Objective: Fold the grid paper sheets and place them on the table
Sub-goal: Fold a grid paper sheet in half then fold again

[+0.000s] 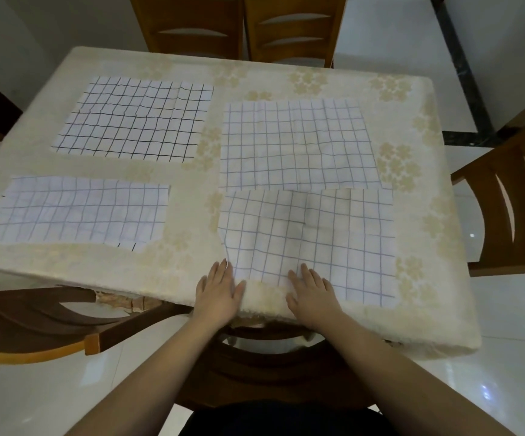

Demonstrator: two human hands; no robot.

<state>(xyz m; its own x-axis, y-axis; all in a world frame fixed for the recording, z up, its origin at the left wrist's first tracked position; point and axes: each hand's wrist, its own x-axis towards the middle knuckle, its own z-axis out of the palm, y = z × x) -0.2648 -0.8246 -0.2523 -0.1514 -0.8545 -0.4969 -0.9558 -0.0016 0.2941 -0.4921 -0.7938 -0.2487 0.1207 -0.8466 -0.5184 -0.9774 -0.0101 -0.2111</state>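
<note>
Several grid paper sheets lie flat on the table [192, 196]. The nearest sheet [317, 234], creased and blue-lined, lies at the front right. My left hand [220, 291] lies flat with straight fingers at that sheet's near left corner. My right hand [313, 291] presses flat on its near edge. A second blue-lined sheet [298, 143] lies just behind it. A black-lined sheet [135, 118] is at the far left. A pale sheet [82, 212] lies at the front left, with black lines peeking out from beneath it.
The table wears a cream cloth with a floral pattern. Wooden chairs stand around it: two at the far side [239, 26], one on the right [512, 196], one at the front left [50, 322], and one under my arms [270, 366]. The floor is glossy white tile.
</note>
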